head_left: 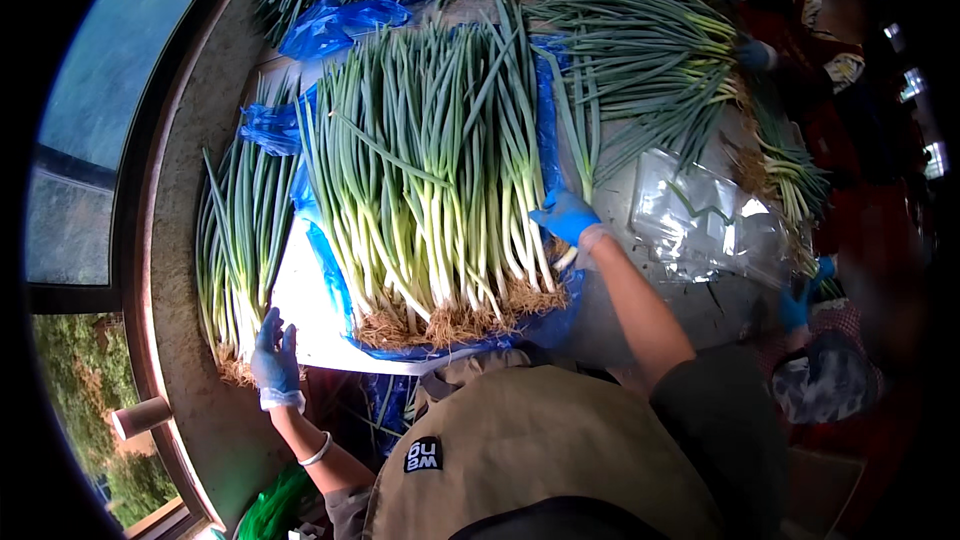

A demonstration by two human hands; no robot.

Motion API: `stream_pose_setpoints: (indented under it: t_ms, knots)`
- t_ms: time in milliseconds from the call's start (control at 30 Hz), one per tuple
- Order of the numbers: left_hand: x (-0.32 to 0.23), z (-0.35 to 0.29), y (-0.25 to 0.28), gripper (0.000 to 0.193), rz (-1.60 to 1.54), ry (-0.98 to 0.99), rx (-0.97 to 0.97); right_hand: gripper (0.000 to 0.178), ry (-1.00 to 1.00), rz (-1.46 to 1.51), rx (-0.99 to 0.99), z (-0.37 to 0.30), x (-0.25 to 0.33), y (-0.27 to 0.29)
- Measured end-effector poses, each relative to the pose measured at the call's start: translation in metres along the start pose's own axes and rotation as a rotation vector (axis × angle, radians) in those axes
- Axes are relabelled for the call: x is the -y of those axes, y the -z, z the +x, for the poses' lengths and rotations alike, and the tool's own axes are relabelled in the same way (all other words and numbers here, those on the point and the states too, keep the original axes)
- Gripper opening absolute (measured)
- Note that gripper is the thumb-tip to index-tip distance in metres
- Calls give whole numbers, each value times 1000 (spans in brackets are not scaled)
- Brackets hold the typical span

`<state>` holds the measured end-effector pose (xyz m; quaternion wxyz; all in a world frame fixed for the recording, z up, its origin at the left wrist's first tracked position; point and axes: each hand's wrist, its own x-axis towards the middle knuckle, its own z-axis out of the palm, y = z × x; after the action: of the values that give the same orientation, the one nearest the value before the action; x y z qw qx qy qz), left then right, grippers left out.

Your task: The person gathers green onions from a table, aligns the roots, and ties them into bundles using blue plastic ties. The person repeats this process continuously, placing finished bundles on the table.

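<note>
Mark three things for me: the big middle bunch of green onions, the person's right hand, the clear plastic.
Middle bunch of green onions (pixel 440 202): head view, pale stalks midway down.
Right hand (pixel 567 217): head view, back of the hand.
Clear plastic (pixel 712 234): head view, shiny upper surface.

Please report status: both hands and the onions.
Left hand open, near smaller onion bunch. Right hand at edge of bigger bunch, grip unclear. Bigger bunch on blue plastic, one leaf across it.
</note>
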<state>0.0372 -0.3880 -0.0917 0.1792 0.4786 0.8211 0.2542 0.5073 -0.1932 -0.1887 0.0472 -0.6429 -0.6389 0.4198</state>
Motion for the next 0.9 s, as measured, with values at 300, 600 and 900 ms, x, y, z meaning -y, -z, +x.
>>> stream_pose_setpoints:
  t_ms: [300, 600, 900]
  knots:
    - [-28, -14, -38, 33, -219, -157, 132, 42, -99, 182, -95, 7, -12, -16]
    - [-14, -24, -35, 30, -367, -181, 95, 27, -85, -211, -533, 58, -42, -44]
    - [-6, -34, -44, 29, -418, -135, 115, 37, -25, -148, -49, -2, -49, 3]
